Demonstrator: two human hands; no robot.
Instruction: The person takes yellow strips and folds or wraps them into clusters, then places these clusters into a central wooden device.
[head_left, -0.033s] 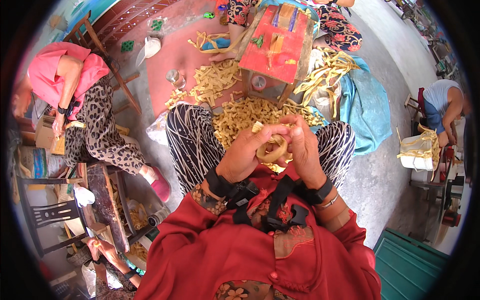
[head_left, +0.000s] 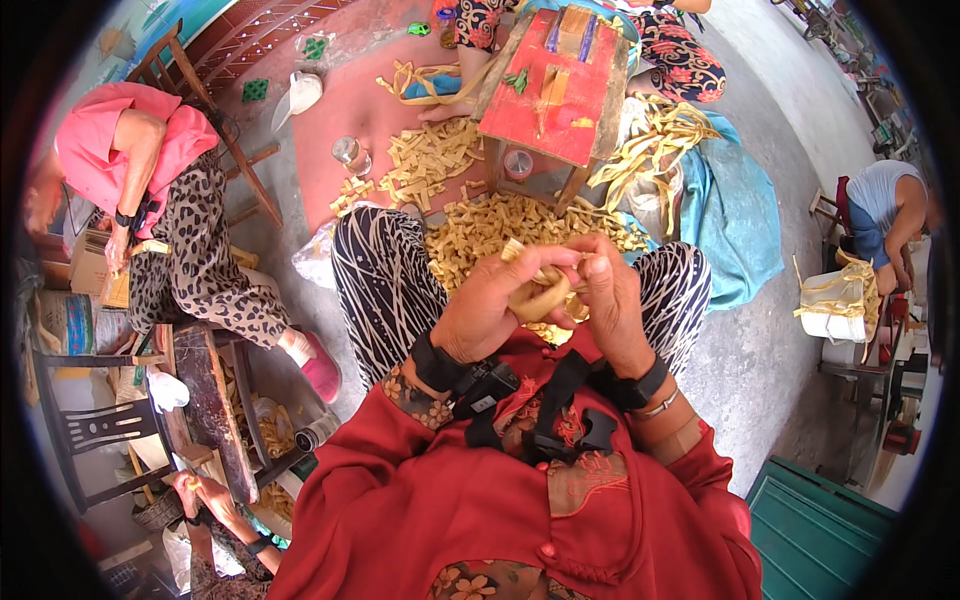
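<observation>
Above my lap, both hands work on one yellow-tan flat strip (head_left: pixel 541 299), bent into a loop. My left hand (head_left: pixel 474 314) is closed round it, with a pale end sticking up by the thumb. The fingers of my right hand (head_left: pixel 609 306) pinch the strip at the other side; the exact pinch point is partly hidden. Between my knees, beyond the hands, lies a heap of short folded yellow pieces (head_left: pixel 465 232) of the same colour.
A red-topped wooden table (head_left: pixel 550 95) stands ahead, a person seated behind it. Long yellow strips (head_left: pixel 660 155) lie beside a blue cloth (head_left: pixel 735 215). A glass jar (head_left: pixel 351 155) is on the floor. Others work at left and right. A green box (head_left: pixel 815 530) sits at lower right.
The loop of the strip between my hands has become narrower and flatter, and my fingers have shifted slightly. The surroundings look the same.
</observation>
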